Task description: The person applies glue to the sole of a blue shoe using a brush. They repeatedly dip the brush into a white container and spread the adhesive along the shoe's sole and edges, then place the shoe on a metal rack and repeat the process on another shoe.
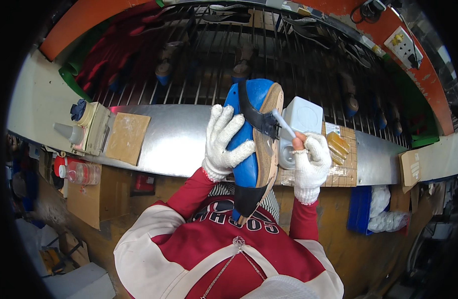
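A sandal on a bright blue shoe last [244,133] stands tilted in front of me, with a brown cork-like sole edge along its right side and black straps across the toe end and heel end. My left hand [225,142], in a white knitted glove, grips the last from the left, thumb and fingers spread over its blue surface. In my right hand [310,160], also gloved but with bare fingertips showing, is a slim pale-handled brush [285,124]. Its far end meets the black strap [256,118] near the sole edge; the tip is hard to make out.
A pale grey container [305,115] stands right of the shoe on a brown board [347,172], beside yellow blocks [337,148]. Beyond the metal ledge [176,142], a rack of bars carries other shoes. Left are a cardboard sheet [128,138] and plastic bottle [84,173]; a blue crate [358,209] sits right.
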Available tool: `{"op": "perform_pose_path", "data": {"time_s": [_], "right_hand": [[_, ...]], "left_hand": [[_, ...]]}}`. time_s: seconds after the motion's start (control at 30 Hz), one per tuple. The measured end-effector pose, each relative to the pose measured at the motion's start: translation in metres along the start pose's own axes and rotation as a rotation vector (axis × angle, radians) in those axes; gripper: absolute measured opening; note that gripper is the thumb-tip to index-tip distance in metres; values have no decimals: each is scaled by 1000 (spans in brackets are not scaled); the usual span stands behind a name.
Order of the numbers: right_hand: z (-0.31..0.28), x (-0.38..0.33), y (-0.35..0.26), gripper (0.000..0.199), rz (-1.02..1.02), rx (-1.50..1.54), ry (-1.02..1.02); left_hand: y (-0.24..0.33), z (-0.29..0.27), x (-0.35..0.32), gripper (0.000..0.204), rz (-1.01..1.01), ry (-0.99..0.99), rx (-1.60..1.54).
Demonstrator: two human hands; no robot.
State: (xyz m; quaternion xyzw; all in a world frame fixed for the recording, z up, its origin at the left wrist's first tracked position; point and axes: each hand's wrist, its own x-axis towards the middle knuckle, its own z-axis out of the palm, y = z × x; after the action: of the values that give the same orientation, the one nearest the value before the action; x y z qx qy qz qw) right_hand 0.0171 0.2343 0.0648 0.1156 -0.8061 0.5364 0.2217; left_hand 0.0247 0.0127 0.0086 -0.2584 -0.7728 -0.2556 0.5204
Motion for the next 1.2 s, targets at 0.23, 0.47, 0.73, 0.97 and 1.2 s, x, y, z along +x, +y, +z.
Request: {"op": "perform_pose_path", "data": {"time_s": [0.23, 0.47, 0.73, 0.97, 1.2], "right_hand": [[-9, 32, -9, 20, -343, -372, 150], [-22, 31, -14, 22, -417, -433, 58], [-36, 38, -15, 19, -426, -356, -106], [-40, 41, -19, 22, -546, -440, -116], [-53, 51, -24, 20, -570, -449, -243]], "left_hand": [[-1, -3, 6, 54, 49, -1, 6], [-1, -3, 9, 54, 73, 3, 0], [-5, -8, 15, 56, 99, -37, -10], [-5, -9, 22, 56, 103, -36, -5], [-9, -10, 29, 57, 116, -26, -18]]}}
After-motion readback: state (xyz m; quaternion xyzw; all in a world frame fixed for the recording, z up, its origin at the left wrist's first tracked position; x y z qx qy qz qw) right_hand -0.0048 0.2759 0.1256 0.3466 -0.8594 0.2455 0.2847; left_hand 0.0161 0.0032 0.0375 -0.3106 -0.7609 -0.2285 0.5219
